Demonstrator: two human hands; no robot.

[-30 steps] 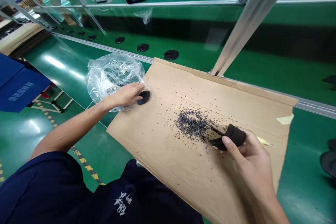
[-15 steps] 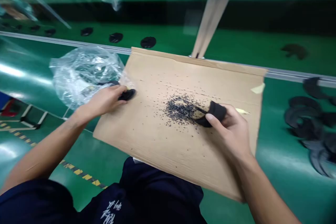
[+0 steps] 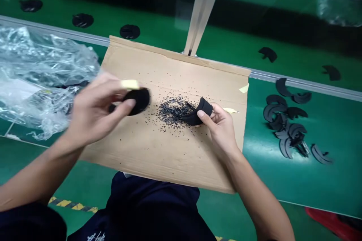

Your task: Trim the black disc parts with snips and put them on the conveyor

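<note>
Thumb-and-finger pinch: rounded black piece (image 3: 141, 101) in your left grip (image 3: 94, 111), nine o'clock; curved black piece (image 3: 195, 116) in right grip (image 3: 224, 130), three.

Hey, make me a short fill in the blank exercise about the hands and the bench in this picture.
1. The right hand holds a curved part coloured ____.
2. The left hand, holding a rounded dark piece, has something pale ____ at its fingers.
3. The clear plastic bag lies on the person's ____ side.
4. The bench under the loose curved pieces is coloured ____.

Missing words: black; yellow; left; green.
</note>
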